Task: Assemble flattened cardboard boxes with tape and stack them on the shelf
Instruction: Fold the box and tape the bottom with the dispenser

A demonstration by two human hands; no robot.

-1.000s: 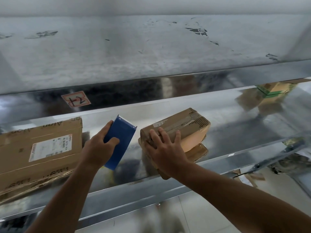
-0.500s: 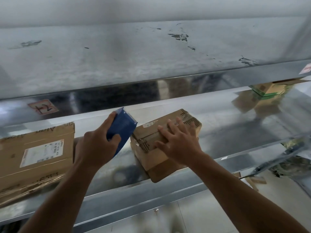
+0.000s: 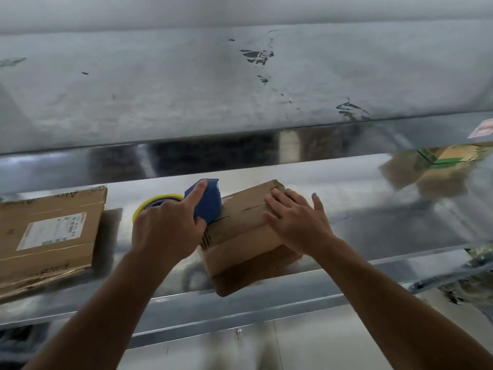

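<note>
A small brown cardboard box [image 3: 240, 236] lies tilted on the shiny metal shelf [image 3: 373, 214], its near corner hanging over the front edge. My right hand [image 3: 296, 220] presses flat on the box's top right, fingers spread. My left hand [image 3: 165, 228] grips a blue tape dispenser [image 3: 208, 201] with a yellow-rimmed roll, and the dispenser's front edge touches the box's left end near the top seam. My index finger lies along the dispenser.
A stack of flattened cardboard [image 3: 48, 236] with a white label lies on the shelf at the left. Another box with green tape [image 3: 448, 161] sits at the far right. An upper metal shelf [image 3: 240, 89] hangs overhead. Floor and clutter show below right.
My left hand brought the tape dispenser right and down onto the box's left end, exposing the yellow roll. The box turned flatter on the shelf, and my right hand slid toward its right side.
</note>
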